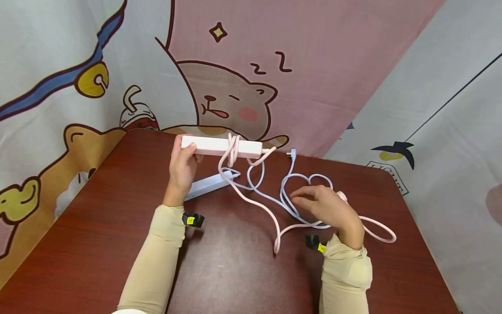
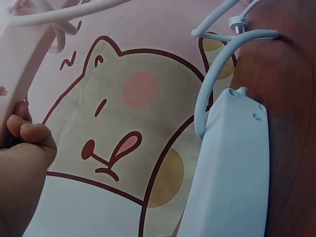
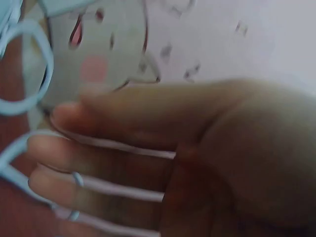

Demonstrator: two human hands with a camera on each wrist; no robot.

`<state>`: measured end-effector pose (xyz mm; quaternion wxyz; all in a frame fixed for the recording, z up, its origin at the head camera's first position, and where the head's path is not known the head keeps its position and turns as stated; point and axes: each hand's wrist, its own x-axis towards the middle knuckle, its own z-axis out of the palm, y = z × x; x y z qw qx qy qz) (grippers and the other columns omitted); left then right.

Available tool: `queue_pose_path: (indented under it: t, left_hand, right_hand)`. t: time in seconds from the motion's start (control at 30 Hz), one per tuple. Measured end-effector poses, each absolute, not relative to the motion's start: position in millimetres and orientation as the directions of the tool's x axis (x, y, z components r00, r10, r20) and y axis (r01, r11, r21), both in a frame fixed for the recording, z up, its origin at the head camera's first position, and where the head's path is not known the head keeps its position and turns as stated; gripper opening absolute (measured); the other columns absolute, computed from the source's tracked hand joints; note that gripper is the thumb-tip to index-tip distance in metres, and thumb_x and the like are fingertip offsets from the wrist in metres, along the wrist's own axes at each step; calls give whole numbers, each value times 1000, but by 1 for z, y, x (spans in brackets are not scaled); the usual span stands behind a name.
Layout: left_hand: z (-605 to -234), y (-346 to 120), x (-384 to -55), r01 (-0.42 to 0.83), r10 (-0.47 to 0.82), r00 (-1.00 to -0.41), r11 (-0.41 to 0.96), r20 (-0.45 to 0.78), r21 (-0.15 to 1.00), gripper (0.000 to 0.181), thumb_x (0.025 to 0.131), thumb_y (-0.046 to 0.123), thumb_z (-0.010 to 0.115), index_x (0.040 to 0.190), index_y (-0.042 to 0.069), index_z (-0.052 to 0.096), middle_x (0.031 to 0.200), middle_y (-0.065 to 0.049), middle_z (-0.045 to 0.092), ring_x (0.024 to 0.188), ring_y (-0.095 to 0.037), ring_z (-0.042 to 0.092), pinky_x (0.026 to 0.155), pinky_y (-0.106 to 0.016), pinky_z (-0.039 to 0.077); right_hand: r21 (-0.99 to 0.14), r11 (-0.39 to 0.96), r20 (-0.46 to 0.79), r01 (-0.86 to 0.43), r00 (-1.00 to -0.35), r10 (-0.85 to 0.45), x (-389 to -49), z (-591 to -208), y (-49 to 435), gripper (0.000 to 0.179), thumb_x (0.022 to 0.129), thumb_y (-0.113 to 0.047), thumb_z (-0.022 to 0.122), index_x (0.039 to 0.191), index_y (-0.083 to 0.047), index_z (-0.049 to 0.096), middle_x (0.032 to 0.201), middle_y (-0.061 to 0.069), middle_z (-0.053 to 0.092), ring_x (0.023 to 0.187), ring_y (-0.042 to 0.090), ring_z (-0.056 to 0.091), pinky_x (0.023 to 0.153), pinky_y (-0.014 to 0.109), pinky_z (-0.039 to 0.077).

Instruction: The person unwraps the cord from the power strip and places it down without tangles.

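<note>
My left hand [image 1: 183, 168] grips one end of a pink power strip [image 1: 211, 146], raised above the table. In the left wrist view its curled fingers [image 2: 32, 131] wrap the strip's edge. The strip's pink cord [image 1: 255, 203] loops around its body, then hangs down and runs rightward beneath my right hand [image 1: 327, 207]. The right fingers are extended and loosely bent, with nothing visible between them; the right wrist view is blurred. Just behind that hand shows a pink cord end [image 1: 342, 196], mostly hidden. A light blue power strip [image 1: 209, 185] lies below the pink one.
The blue strip's cord [image 1: 274, 200] lies in loose loops across the table, ending in a blue plug [image 1: 292, 154] near the back edge. A pink cord loop [image 1: 386, 237] lies on the right. Printed cartoon curtains [image 1: 333, 52] enclose the brown table [image 1: 235, 279].
</note>
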<state>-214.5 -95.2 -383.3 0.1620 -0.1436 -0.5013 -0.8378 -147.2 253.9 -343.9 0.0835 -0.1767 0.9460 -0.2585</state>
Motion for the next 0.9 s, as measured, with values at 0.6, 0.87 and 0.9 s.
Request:
queue_pose_path:
  t: [0.6,0.87,0.9]
  left_hand:
    - [-384,-89,-213,401,-98,-910,-463,403,791,8,103,12,43,108,17,46,94,4,49,80,-15,40,72,-26,31]
    - [-383,-91,-214,410,-113,-907,-453,406,791,11,101,7,41,107,15,46,93,3,50,78,-14,41,71,-25,32]
    - [-383,-91,-214,412,-114,-907,-448,406,794,11,101,8,42,107,15,46,93,3,50,78,-14,41,71,-25,32]
  right_hand:
    - [-540,684,205,-491,-865,-459,-139,-369,130,54,100,-19,66,148,-3,47,138,13,65,118,27,68,100,44,54]
    - [-500,632,301,-592,-803,-514,-137,-370,123,35,101,-5,60,135,-4,60,106,3,71,92,14,68,83,33,56]
    - [-484,632,317,-605,-794,-518,-137,-369,123,33,101,-6,61,134,-5,61,107,3,71,94,14,68,85,33,56]
